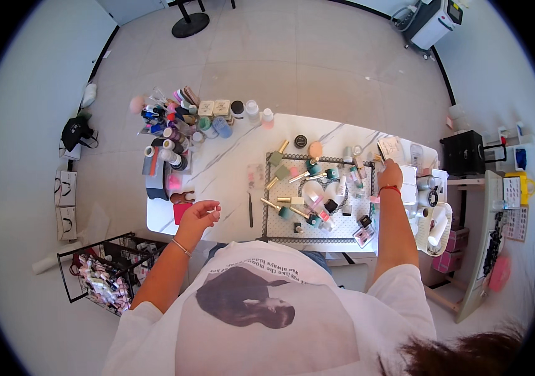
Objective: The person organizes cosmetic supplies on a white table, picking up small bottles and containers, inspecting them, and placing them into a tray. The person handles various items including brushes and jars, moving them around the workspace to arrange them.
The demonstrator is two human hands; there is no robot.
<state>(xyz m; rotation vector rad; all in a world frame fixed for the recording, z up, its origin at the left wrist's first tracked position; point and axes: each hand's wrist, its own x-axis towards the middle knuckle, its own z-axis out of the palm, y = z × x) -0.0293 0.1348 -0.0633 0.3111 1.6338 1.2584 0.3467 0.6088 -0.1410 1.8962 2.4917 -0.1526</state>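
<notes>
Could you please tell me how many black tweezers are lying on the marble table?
1: the black tweezers lie on the marble table, just left of the dotted mat. More may be hidden among the clutter.

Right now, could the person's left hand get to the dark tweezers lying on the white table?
Probably yes. The left hand hovers over the table's near edge, and the tweezers lie just to its right on bare marble table, with nothing between.

The bench [230,163] showed glossy white marble with grey veins; a dotted mat [342,227] on it looked matt. Bottles [173,135] gleamed like plastic, tweezers [250,210] dark metal, floor tiles [292,56] smooth.
</notes>
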